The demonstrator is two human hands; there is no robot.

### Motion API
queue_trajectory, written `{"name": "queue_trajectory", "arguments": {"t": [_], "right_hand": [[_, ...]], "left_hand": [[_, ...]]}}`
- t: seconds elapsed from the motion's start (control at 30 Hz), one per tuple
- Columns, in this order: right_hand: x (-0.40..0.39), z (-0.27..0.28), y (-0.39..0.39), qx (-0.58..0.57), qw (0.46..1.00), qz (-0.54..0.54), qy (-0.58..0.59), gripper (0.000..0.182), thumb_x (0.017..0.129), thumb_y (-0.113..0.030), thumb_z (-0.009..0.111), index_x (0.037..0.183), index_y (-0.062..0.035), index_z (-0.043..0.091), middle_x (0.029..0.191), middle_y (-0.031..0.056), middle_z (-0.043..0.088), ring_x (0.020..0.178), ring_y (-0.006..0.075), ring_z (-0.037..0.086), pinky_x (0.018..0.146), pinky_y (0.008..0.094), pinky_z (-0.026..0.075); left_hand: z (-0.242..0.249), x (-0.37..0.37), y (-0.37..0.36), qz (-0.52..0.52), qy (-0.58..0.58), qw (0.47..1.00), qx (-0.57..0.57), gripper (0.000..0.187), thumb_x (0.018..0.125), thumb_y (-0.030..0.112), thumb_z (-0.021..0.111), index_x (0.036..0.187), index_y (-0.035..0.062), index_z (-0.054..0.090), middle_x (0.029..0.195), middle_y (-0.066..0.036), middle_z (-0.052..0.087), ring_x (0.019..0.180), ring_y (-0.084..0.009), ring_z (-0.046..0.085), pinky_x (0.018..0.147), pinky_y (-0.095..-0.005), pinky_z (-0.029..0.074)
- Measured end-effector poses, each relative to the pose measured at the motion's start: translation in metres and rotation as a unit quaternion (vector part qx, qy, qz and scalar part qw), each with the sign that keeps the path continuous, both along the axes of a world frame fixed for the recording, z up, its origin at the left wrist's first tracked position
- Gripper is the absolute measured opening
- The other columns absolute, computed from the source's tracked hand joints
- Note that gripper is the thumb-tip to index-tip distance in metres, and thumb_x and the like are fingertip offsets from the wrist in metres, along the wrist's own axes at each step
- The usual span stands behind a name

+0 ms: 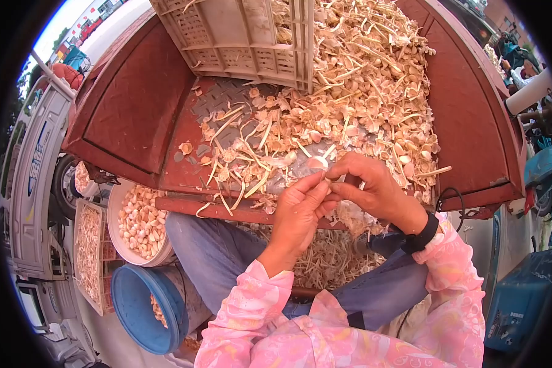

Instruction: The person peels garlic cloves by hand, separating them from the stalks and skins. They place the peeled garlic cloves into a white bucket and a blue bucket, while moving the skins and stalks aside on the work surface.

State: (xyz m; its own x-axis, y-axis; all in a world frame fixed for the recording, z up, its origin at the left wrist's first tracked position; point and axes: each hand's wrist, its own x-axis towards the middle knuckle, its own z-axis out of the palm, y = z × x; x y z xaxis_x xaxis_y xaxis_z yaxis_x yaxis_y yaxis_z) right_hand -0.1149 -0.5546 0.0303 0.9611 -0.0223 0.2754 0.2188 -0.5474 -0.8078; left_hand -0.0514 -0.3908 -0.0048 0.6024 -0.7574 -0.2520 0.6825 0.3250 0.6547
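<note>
My left hand (297, 208) and my right hand (374, 184) meet over the front edge of the red cart bed, fingertips pinched together. Between them is a small pale garlic clove (327, 178), mostly covered by the fingers. Just beyond the fingertips lies a pinkish garlic clove (317, 163). Around and behind the hands spreads a heap of garlic skins, stalks and loose cloves (368, 80). A dark band circles my right wrist.
A plastic crate (245, 37) stands tilted on the cart bed (129, 104). To the left are a white bucket of garlic cloves (113, 230), a blue bucket (124, 306) with some cloves inside and a crate of garlic (87, 245). Skins and stalks lie below, between the legs.
</note>
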Motion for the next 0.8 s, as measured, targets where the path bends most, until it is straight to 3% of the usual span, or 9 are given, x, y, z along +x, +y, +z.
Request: {"name": "queue_trajectory", "arguments": {"t": [0.1, 0.2, 0.27, 0.3, 0.33, 0.43, 0.5, 0.63, 0.8], "right_hand": [[0.008, -0.002, 0.000, -0.059, 0.994, -0.032, -0.082, 0.015, 0.078, -0.005, 0.066, 0.092, -0.0038, 0.062, 0.084, 0.0058, 0.059, 0.074, 0.0195, 0.060, 0.061, 0.0281, 0.047], [0.040, 0.001, -0.007, -0.173, 0.979, -0.052, -0.098, 0.027, 0.078, -0.010, 0.065, 0.104, -0.0051, 0.060, 0.105, 0.0107, 0.057, 0.097, 0.0294, 0.056, 0.080, 0.0370, 0.046], [0.071, 0.003, -0.016, -0.266, 0.957, -0.036, -0.112, 0.033, 0.079, -0.012, 0.063, 0.111, -0.0055, 0.058, 0.114, 0.0125, 0.054, 0.105, 0.0314, 0.052, 0.088, 0.0393, 0.044], [0.089, 0.002, -0.021, -0.319, 0.941, -0.016, -0.114, 0.036, 0.080, -0.013, 0.062, 0.114, -0.0056, 0.057, 0.118, 0.0132, 0.053, 0.109, 0.0320, 0.050, 0.092, 0.0401, 0.042], [0.101, 0.000, -0.024, -0.374, 0.920, 0.006, -0.115, 0.039, 0.080, -0.014, 0.062, 0.117, -0.0058, 0.055, 0.122, 0.0138, 0.051, 0.113, 0.0326, 0.048, 0.095, 0.0409, 0.041], [0.100, -0.013, -0.038, -0.365, 0.930, 0.001, 0.041, 0.043, 0.083, -0.018, 0.059, 0.123, -0.0052, 0.052, 0.132, 0.0141, 0.045, 0.121, 0.0311, 0.043, 0.099, 0.0394, 0.039], [0.077, -0.009, -0.034, -0.329, 0.936, -0.015, 0.123, 0.045, 0.083, -0.017, 0.060, 0.125, -0.0052, 0.050, 0.129, 0.0154, 0.048, 0.118, 0.0324, 0.045, 0.098, 0.0382, 0.039], [0.025, -0.013, -0.022, -0.403, 0.909, -0.070, 0.085, 0.037, 0.083, -0.015, 0.060, 0.118, -0.0041, 0.054, 0.126, 0.0161, 0.049, 0.114, 0.0327, 0.049, 0.092, 0.0390, 0.042], [0.030, 0.003, -0.009, -0.334, 0.937, -0.099, 0.035, 0.026, 0.081, -0.010, 0.061, 0.106, -0.0042, 0.057, 0.102, 0.0145, 0.057, 0.095, 0.0320, 0.055, 0.080, 0.0398, 0.045]], "left_hand": [[0.004, 0.014, 0.019, 0.023, 0.010, 0.999, -0.024, 0.031, 0.091, 0.011, 0.058, 0.118, -0.0026, 0.052, 0.097, -0.011, 0.064, 0.081, -0.0108, 0.063, 0.069, -0.0203, 0.052], [0.059, 0.003, 0.041, -0.062, -0.097, 0.993, -0.014, 0.025, 0.087, 0.005, 0.060, 0.110, -0.0046, 0.056, 0.103, -0.021, 0.063, 0.071, -0.0111, 0.062, 0.059, -0.0169, 0.050], [0.095, -0.011, 0.056, -0.201, -0.085, 0.966, -0.141, 0.023, 0.085, 0.002, 0.061, 0.106, -0.0071, 0.057, 0.102, -0.026, 0.062, 0.076, -0.0189, 0.063, 0.067, -0.0236, 0.052], [0.101, -0.017, 0.051, -0.207, -0.225, 0.917, -0.256, 0.018, 0.086, 0.002, 0.059, 0.100, -0.0092, 0.058, 0.102, -0.031, 0.060, 0.084, -0.0286, 0.063, 0.077, -0.0335, 0.051], [0.112, -0.017, 0.051, -0.271, -0.185, 0.882, -0.338, 0.011, 0.090, 0.004, 0.057, 0.097, -0.0025, 0.060, 0.105, -0.018, 0.062, 0.098, -0.0222, 0.060, 0.084, -0.0331, 0.046], [0.127, -0.035, 0.049, -0.238, -0.178, 0.834, -0.465, 0.016, 0.090, 0.001, 0.054, 0.101, -0.0075, 0.061, 0.098, -0.020, 0.063, 0.093, -0.0286, 0.062, 0.076, -0.0345, 0.049], [0.125, -0.047, 0.051, -0.206, -0.119, 0.836, -0.494, 0.015, 0.090, 0.001, 0.055, 0.098, -0.0089, 0.063, 0.098, -0.021, 0.063, 0.094, -0.0312, 0.062, 0.076, -0.0353, 0.050], [0.120, -0.049, 0.051, -0.221, -0.064, 0.828, -0.512, 0.013, 0.088, 0.002, 0.059, 0.095, -0.0079, 0.063, 0.097, -0.020, 0.063, 0.092, -0.0298, 0.063, 0.077, -0.0346, 0.050], [0.116, -0.060, 0.041, -0.177, -0.027, 0.810, -0.558, 0.012, 0.086, 0.002, 0.061, 0.094, -0.0073, 0.064, 0.095, -0.020, 0.063, 0.086, -0.0288, 0.063, 0.073, -0.0339, 0.050]]}}
